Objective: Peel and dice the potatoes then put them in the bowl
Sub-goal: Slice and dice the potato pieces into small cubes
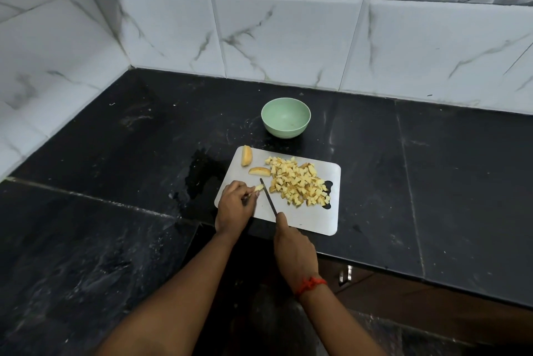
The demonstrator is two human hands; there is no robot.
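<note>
A steel cutting board (305, 218) lies on the black counter. A heap of diced potato (298, 181) covers its right half. Two potato wedges lie at its far left: one (246, 155) at the corner, another (260, 171) just below it. My left hand (235, 205) pinches a small potato piece (258, 188) against the board. My right hand (292, 249) grips a dark knife (268, 197), its blade standing right beside that piece. A pale green bowl (286, 117) stands behind the board, with nothing in it.
The black stone counter (115, 153) turns a corner at the left, against white marble-look tiled walls (288, 38). A wet patch (199, 179) lies left of the board. The counter's front edge runs just under the board, with a drawer handle (346, 273) below.
</note>
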